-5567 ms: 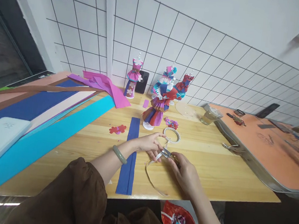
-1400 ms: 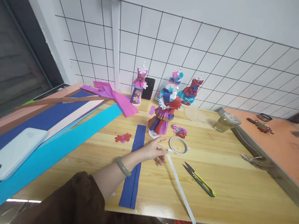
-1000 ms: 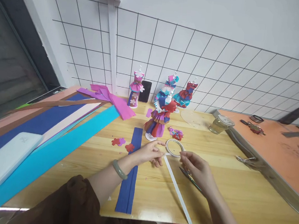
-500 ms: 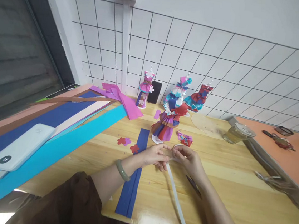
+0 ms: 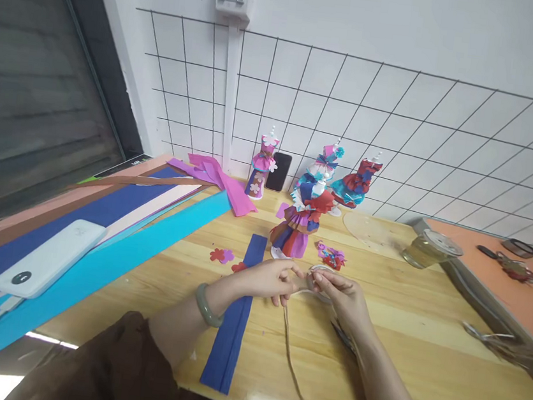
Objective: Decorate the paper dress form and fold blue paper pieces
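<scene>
My left hand (image 5: 276, 281), with a green bangle on its wrist, has its fingers closed on a narrow pale tape strip (image 5: 291, 357). From there the strip hangs down toward the table's front edge. My right hand (image 5: 340, 292) pinches the rim of a whitish tape roll (image 5: 321, 291), partly hidden by the fingers. Just behind both hands stands a small dress form (image 5: 297, 223) in layered paper of several colours. A folded dark blue paper strip (image 5: 232, 331) lies under my left forearm, and dark scissors (image 5: 342, 336) lie by my right wrist.
Three more paper-dressed forms (image 5: 263, 164) and a phone (image 5: 278, 172) stand along the wall. Paper sheets (image 5: 144, 257) and a white power bank (image 5: 50, 259) cover the left. A lidded cup (image 5: 429, 249) stands at right, beside an orange surface (image 5: 502, 284). Paper flowers (image 5: 221, 256) lie left of centre.
The tape strip has twisted, now showing its thin edge, and its upper end lies further left. My hands have moved slightly apart, uncovering more of the roll. The camera view has shifted a little.
</scene>
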### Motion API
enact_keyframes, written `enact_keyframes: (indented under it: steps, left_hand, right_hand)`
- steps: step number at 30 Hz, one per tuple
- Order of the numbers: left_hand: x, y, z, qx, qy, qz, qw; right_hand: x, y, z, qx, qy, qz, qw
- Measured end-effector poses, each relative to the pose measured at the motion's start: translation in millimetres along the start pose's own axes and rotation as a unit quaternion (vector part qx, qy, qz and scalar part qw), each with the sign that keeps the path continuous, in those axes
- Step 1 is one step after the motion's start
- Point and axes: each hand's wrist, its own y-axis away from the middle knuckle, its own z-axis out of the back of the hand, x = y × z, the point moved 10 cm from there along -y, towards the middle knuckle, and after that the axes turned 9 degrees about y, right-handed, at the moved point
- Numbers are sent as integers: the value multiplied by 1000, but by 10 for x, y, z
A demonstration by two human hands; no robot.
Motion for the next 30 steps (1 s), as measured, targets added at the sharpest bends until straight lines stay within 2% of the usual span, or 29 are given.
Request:
enact_keyframes:
  steps: [3, 7, 11, 16, 18, 20, 23, 26, 30]
  left_hand:
    - [-107, 79, 227, -40, -56, -2, 998]
    - [-230, 198, 567, -100, -53, -15, 993]
    - [-180, 314, 883, -154, -46, 13, 987]
    - [-110, 415, 1195, -239, 25, -11, 971]
    - [-49, 408, 1214, -266, 94, -21, 959]
    - [57, 357, 1139, -277, 188, -14, 942]
    - [165, 187, 885, -238, 311, -10, 920]
    - [199, 25, 716, -207, 370, -26, 905]
    - [234, -79, 752, -241, 428, -58, 869]
  right_hand:
    - [-58, -8, -30, 0, -14, -5, 1000]
    - [-162, -13, -62, 0, -54, -20, 998]
    - [-259, -10, -65, 2, -97, -41, 994]
    - [-283, 1, -92, 14, -102, -48, 994]
    - [-270, 8, -111, 16, -96, -46, 994]
    - [-255, 17, -134, 18, -91, -44, 995]
    - [-244, 27, -175, 23, -92, -45, 994]
    - [-260, 29, -215, 30, -105, -51, 993]
    - [-294, 38, -290, 41, -130, -64, 989]
